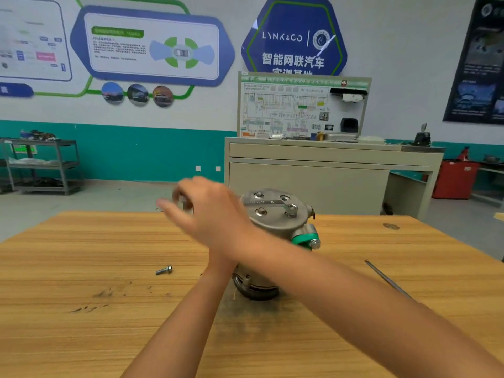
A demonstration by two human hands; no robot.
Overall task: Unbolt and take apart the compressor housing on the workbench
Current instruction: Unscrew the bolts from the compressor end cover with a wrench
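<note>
— Where's the compressor housing (pixel 275 223)?
— Upright mid-workbench (pixel 81 268): grey, round top with bolt heads (pixel 261 211), a wrench (pixel 270 203) lying across it, a green fitting (pixel 304 238) on its side.
— Your hands?
— Arms crossed. My right hand (pixel 210 214) is blurred and my left hand is hidden behind my forearm, so I can't tell either grip.

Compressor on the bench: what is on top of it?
A wrench lies across the compressor's top, its end on one bolt; other bolts show beside it. The right hand covers the top's left edge.
</note>
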